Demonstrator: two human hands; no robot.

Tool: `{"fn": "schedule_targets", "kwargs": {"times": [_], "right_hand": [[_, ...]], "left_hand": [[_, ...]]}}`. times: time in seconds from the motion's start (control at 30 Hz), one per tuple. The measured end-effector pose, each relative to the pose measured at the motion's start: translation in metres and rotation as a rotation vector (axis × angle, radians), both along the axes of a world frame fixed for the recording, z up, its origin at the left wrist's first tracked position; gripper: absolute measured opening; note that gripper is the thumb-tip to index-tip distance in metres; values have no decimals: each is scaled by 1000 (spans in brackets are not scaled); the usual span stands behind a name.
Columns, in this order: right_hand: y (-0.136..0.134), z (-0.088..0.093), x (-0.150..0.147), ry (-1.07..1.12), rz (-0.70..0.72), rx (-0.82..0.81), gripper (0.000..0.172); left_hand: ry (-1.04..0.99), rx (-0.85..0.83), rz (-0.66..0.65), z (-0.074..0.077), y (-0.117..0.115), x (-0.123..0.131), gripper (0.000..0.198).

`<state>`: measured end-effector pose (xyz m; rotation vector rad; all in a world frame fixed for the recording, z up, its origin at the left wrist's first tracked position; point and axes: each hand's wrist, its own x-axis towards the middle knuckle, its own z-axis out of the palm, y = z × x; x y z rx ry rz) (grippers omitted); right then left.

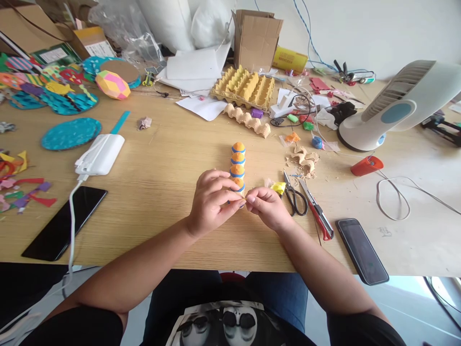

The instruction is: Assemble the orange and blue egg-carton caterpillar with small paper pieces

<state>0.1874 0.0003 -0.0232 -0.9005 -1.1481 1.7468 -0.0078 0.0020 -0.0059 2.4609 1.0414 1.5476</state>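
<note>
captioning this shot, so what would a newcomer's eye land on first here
Probably the row of orange-topped, blue-banded bumps in the middle, with the left hand and right hand close together at its near end. Next, perhaps the white fan on the right and the pink-and-yellow faceted shape at upper left.

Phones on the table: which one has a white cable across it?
The left phone: a white cable runs across it. The right phone has none over it.

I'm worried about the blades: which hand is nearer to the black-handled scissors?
The right hand. It is close by, just left of the scissors; the left hand is farther left, beyond the right hand.
</note>
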Motion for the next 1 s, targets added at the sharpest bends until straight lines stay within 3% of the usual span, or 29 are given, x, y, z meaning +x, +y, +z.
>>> {"fn": "schedule_targets", "kwargs": {"times": [0.4,0.73,1.0], "right_hand": [[-1,2,-2,13,-15,-13,37],[1,0,-1,36,3,1,35],[1,-3,-1,44,19,13,36]], "left_hand": [[16,-109,-35,1,-2,0,27],[46,37,18,-3,0,2,10],[24,42,23,-5,0,-2,7]]}}
